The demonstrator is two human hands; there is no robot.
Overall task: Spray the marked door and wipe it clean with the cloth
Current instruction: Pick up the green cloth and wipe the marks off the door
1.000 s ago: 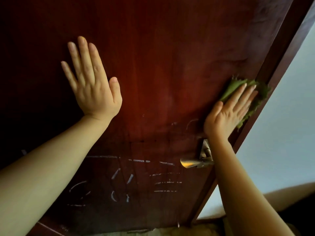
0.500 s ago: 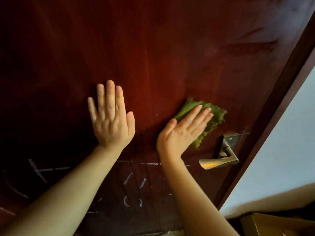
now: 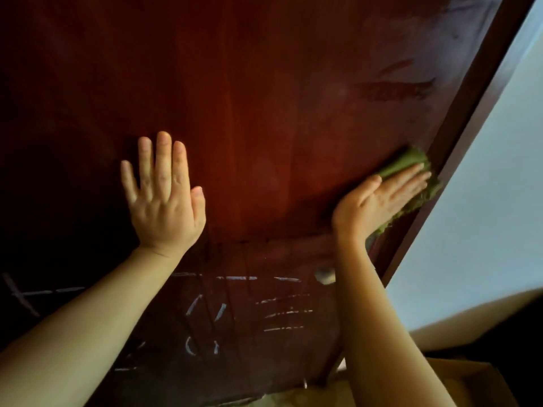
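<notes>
A dark red wooden door (image 3: 264, 113) fills the view. My left hand (image 3: 164, 198) lies flat on it with fingers straight, left of centre. My right hand (image 3: 379, 201) presses a green cloth (image 3: 405, 164) flat against the door near its right edge, fingers straight. White chalk marks (image 3: 282, 312) cover the lower part of the door, below both hands; a wet band sits above them. My right forearm hides most of the metal door handle (image 3: 324, 274). No spray bottle is in view.
The door's right edge meets a dark frame (image 3: 470, 118), with a pale wall (image 3: 484, 215) beyond it. A cardboard box (image 3: 470, 383) sits at the bottom right on the floor.
My right hand has slid the cloth from the door's middle back to its right edge. My left hand has stayed flat on the door. The view shifted slightly.
</notes>
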